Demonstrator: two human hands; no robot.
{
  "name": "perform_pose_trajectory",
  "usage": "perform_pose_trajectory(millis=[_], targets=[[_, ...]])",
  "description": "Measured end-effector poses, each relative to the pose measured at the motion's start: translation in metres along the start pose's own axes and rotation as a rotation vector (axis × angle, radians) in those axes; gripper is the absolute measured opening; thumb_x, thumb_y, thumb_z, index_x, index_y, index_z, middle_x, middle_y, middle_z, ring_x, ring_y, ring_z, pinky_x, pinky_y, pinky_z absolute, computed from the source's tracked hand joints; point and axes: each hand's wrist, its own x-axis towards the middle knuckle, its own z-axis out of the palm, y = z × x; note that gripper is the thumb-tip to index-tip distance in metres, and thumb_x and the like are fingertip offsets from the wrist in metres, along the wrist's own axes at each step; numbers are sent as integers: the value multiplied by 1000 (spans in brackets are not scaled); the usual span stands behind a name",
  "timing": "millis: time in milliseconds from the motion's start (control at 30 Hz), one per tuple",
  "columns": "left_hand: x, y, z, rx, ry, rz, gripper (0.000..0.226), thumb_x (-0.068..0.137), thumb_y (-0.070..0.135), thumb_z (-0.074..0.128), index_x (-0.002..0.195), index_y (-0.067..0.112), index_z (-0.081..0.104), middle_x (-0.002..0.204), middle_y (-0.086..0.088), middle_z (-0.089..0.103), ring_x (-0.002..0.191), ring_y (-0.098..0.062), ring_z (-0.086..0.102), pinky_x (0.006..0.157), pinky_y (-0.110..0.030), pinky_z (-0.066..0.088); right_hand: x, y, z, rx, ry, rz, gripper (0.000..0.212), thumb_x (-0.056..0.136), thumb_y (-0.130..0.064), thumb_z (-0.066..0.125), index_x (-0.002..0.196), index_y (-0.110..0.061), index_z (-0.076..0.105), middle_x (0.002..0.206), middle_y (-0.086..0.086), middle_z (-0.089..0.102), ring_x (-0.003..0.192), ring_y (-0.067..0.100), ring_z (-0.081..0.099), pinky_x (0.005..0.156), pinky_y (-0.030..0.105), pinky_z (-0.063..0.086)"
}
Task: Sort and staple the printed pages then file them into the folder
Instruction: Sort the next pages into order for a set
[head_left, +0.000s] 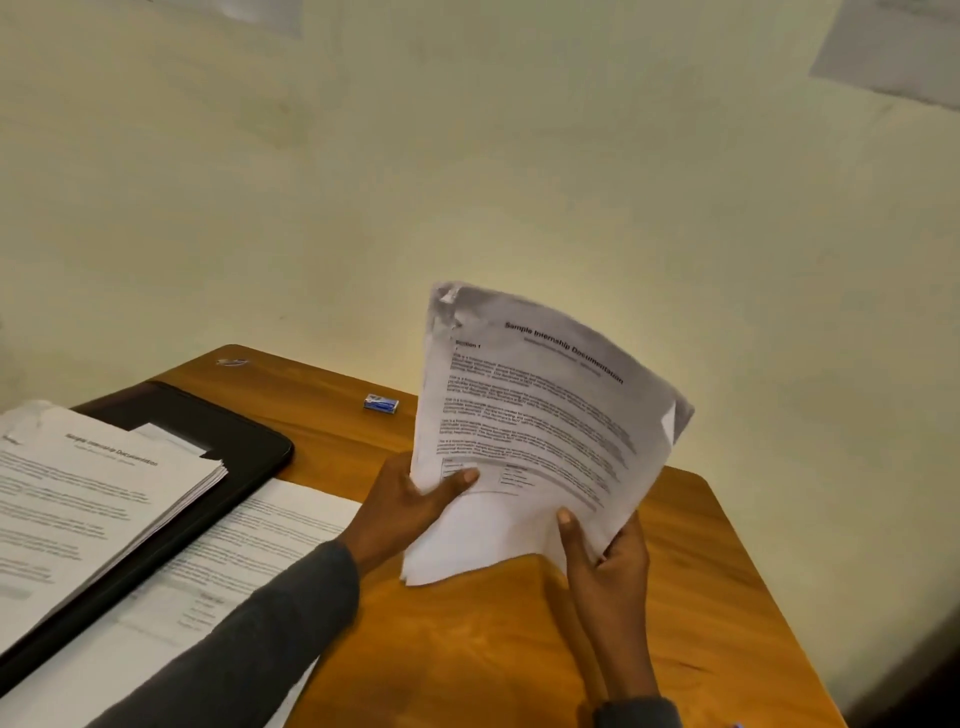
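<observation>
Fingers (460, 478): thumbs pressed on the printed face of the sheaf (535, 410), other fingers curled behind it; both hands occupied.

Stack (93, 499): printed pages, far left, lying on the folder.

Folder (244, 441): black, flat on the table (467, 649), left of both hands.

Loose page (270, 525): on the table along the folder's near edge, beside the left sleeve.

Staple box (381, 403): small, blue, beyond the left hand, apart from it.

Left hand (410, 504): grips the sheaf's lower left edge; the hand nearer the folder.

Sheaf: held off the table, long axis rising away from the fingers and leaning right. The creased top-left corner is far from both grips; whether it holds a staple cannot be told.

Right hand (610, 566): grips the sheaf's lower right corner.

Judgement: filing would mean carrying the sheaf leftward, left hand leading.
</observation>
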Motion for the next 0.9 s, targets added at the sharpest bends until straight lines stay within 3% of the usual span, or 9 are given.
perform_pose_trajectory(millis=[133, 233, 300, 433, 500, 633, 733, 800, 900], targets=[[-4, 14, -31, -33, -88, -99, 64, 57, 61, 78, 112, 35, 59, 98, 20, 74, 91, -4, 71, 64, -22, 59, -2, -5, 2, 89, -123, 97, 34, 86, -10, 70, 117, -18, 61, 110, -5, 71, 94, 10, 71, 66, 22, 59], [-7, 21, -64, -203, -230, -231, 52, 71, 31, 80, 119, 24, 60, 110, 1, 74, 98, -22, 72, 69, -33, 60, -7, -11, 15, 143, -236, 159, 32, 83, -6, 71, 113, -15, 65, 109, 1, 75, 93, 16, 73, 70, 30, 61], [-12, 24, -85, -313, -285, -325, 65, 65, 26, 86, 124, 21, 58, 119, -11, 70, 105, -33, 68, 74, -42, 60, -16, -13, 31, 178, -327, 190, 33, 84, -5, 71, 115, -13, 64, 110, 0, 74, 96, 20, 72, 76, 37, 61], [-25, 11, -118, -348, -161, -309, 53, 64, 19, 83, 114, 23, 66, 117, -11, 71, 97, -30, 71, 67, -39, 61, -37, -15, 63, 185, -455, 222, 29, 89, -18, 64, 118, -18, 63, 112, -5, 74, 100, 17, 71, 77, 31, 60], [-33, 1, -131, -383, -36, -263, 69, 46, 32, 94, 110, 27, 68, 110, -8, 74, 95, -30, 72, 66, -40, 61, -43, -14, 72, 127, -494, 222, 36, 88, -36, 59, 123, -25, 58, 116, -8, 71, 105, 10, 68, 82, 27, 58], [-36, -14, -154, -456, 138, -201, 77, 53, 42, 90, 121, 28, 59, 112, -4, 73, 96, -25, 72, 69, -39, 60, -56, -3, 81, -189, -637, 16, 48, 90, -54, 50, 136, -42, 42, 135, -29, 51, 125, -9, 47, 101, 17, 43], [-27, -15, -166, -705, 76, -206, 78, 74, 26, 81, 142, 19, 45, 132, -16, 60, 97, -26, 72, 70, -38, 61, -72, 11, 94, -609, -861, -372, 57, 89, -72, 36, 139, -44, 45, 149, -27, 37, 143, -4, 23, 120, 38, 19], [-25, -17, -171, -800, -2, -199, 82, 77, 24, 80, 147, 20, 38, 137, -17, 55, 102, -27, 69, 74, -41, 61, -81, 11, 102, -655, -979, -408, 63, 89, -74, 28, 137, -38, 51, 147, -28, 37, 144, -7, 15, 121, 40, 2], [-21, -17, -167, -766, 98, -154, 53, 88, 17, 63, 139, 24, 49, 134, -13, 60, 107, -29, 68, 75, -43, 61, -77, 8, 102, -706, -950, -396, 69, 87, -76, 25, 131, -35, 59, 137, -33, 45, 138, -15, 20, 123, 44, 1]])
